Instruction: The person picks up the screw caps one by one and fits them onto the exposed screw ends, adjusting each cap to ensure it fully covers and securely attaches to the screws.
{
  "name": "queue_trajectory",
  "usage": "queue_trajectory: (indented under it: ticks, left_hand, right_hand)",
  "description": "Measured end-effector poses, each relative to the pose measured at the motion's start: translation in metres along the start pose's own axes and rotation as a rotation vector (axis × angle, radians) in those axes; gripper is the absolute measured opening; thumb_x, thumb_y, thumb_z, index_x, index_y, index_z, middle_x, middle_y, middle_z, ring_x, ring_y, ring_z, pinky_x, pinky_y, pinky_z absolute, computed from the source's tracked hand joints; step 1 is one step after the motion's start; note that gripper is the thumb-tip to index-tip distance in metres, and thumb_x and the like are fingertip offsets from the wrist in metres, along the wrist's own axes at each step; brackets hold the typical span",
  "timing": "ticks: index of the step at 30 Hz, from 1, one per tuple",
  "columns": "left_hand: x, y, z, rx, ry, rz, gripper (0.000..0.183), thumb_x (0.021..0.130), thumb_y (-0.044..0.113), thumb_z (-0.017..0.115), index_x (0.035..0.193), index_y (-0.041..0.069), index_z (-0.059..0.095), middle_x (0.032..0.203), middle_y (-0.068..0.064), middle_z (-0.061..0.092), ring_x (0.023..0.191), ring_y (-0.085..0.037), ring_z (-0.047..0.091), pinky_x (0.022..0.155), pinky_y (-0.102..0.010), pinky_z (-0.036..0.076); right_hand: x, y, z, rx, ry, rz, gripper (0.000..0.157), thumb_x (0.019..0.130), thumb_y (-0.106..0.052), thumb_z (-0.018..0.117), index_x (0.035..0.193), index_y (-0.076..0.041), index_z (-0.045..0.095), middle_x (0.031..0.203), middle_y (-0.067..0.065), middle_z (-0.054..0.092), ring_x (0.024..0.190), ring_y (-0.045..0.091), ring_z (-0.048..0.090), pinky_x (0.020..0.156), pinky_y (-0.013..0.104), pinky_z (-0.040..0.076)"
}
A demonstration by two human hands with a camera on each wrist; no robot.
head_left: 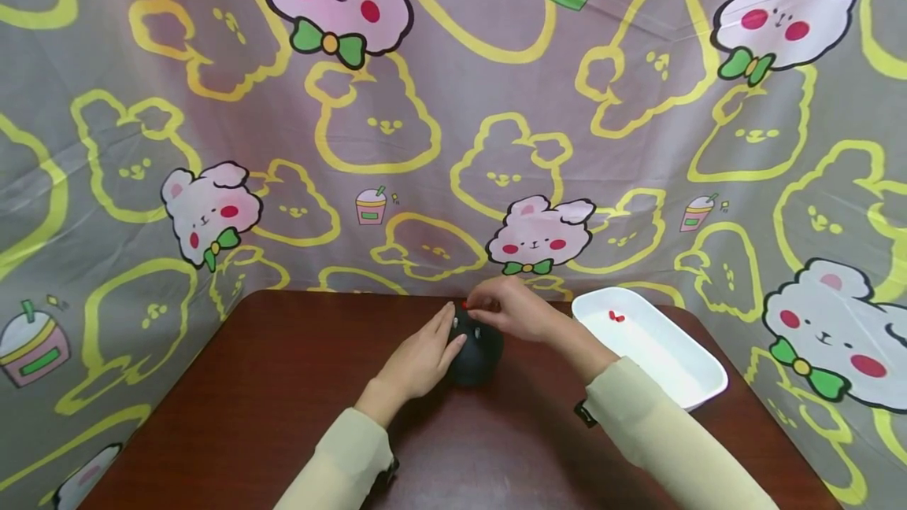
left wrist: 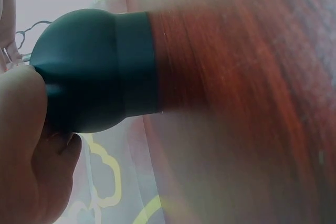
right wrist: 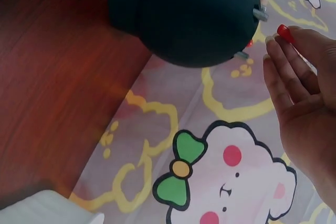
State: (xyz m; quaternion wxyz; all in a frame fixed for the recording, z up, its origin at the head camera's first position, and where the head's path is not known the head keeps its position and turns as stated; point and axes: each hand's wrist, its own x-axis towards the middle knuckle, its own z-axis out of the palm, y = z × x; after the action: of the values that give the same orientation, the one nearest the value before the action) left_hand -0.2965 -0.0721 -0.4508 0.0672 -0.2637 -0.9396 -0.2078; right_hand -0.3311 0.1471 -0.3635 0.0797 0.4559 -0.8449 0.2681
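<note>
A black ball-shaped body on a flat base stands upright on the table. Short silver pins stick out of its upper part, and a bit of red shows beside one of them. My left hand rests against the ball's left side, fingers fairly straight and together, thumb across its front. Above the ball's top, my right hand pinches a small red cap between thumb and forefinger. In the right wrist view that cap is apart from the pins.
A white tray stands on the right of the brown table, with a few small red pieces in it. Behind the table hangs a patterned cloth, which also runs along both sides.
</note>
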Motion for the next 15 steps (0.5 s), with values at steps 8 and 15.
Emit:
queue_trajectory:
  ticks: [8,15]
  left_hand:
    - [0.000,0.000,0.000,-0.009,-0.013,-0.008,0.074,0.110,0.052,0.032,0.163,0.003,0.020,0.169,-0.013,0.023,0.152,-0.024,0.030,0.121,-0.042,0.032]
    - [-0.001,-0.001,0.001,-0.014,-0.013,-0.012,0.074,0.110,0.052,0.033,0.163,0.003,0.020,0.169,-0.013,0.022,0.152,-0.025,0.030,0.120,-0.043,0.033]
  right_hand:
    - [0.005,0.001,0.010,0.008,0.017,-0.050,0.009,0.092,-0.006,0.076,0.101,-0.003,0.076,0.090,-0.002,0.074,0.077,0.006,0.065,0.071,0.024,0.057]
    - [0.009,0.003,0.018,0.011,0.033,-0.084,0.007,0.093,-0.005,0.075,0.100,-0.004,0.077,0.090,0.000,0.076,0.079,0.004,0.067,0.071,0.025,0.056]
